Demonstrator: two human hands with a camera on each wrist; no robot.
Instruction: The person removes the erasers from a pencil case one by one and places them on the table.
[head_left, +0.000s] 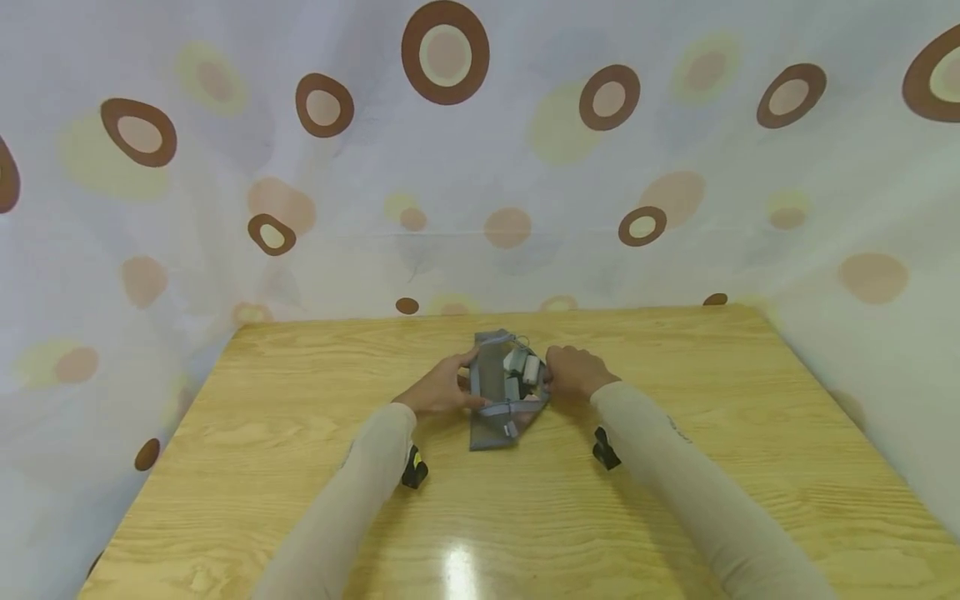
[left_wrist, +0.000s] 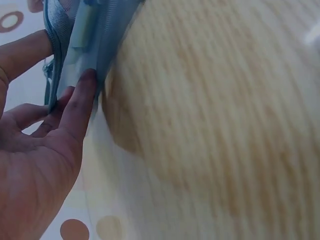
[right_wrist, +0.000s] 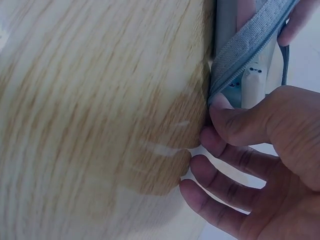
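A grey mesh zipper pouch (head_left: 491, 372) lies on the table with its zipped side spread open. Several small pale and grey-green block-like items (head_left: 531, 369) show in the opening; one cream item (right_wrist: 254, 82) bears small dark marks. My left hand (head_left: 442, 387) holds the pouch by its left side, thumb and fingers spread apart along it. In the left wrist view, fingertips meet the zipper edge and the mesh (left_wrist: 107, 40). With thumb and index finger, my right hand (head_left: 576, 372) pinches the zipper edge (right_wrist: 245, 57) at the pouch's right, its other fingers loosely bent.
The wood-grain table (head_left: 300, 358) extends around the pouch on all sides. Behind and beside it hangs a pale sheet (head_left: 450, 167) with brown and yellow round prints. Black wrist devices (head_left: 606, 450) sit beneath both sleeves, close over the tabletop.
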